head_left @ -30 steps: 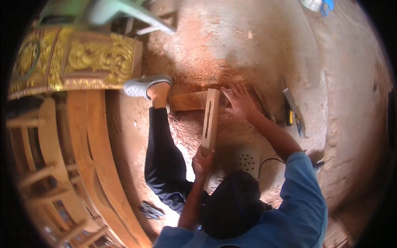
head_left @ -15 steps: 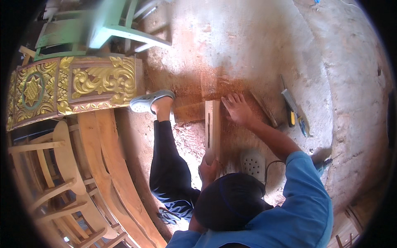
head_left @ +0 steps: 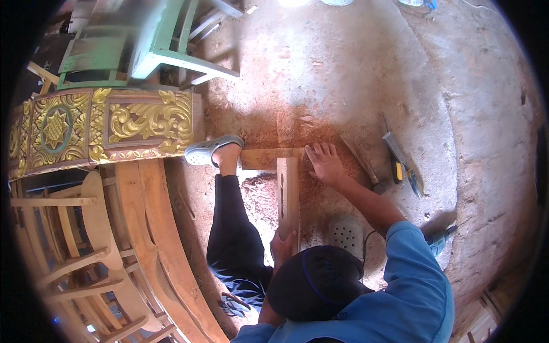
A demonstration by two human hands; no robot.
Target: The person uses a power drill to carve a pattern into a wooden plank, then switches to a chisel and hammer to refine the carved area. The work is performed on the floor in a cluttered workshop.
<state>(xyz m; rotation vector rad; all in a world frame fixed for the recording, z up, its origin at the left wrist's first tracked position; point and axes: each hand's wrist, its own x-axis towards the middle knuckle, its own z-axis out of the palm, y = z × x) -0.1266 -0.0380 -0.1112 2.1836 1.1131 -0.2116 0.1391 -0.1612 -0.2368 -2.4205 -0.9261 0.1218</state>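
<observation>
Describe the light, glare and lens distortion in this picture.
Head view: soft daylight, with a washed-out glare patch on the floor at the top edge; the fisheye bends the gold carved panel and curved boards; black corners ring the frame; the right hand looks sharp.

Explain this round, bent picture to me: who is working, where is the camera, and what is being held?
No machine here: a person works wood with bare hands. One wide fisheye camera looks down from above, which bends straight edges. The left hand grips the near end of a slotted slat. The right hand lies flat at its far end, where it meets a crosspiece pinned by a foot in a grey clog. On the sawdusty floor lie hand tools. A gilded carved panel stands to the left.
</observation>
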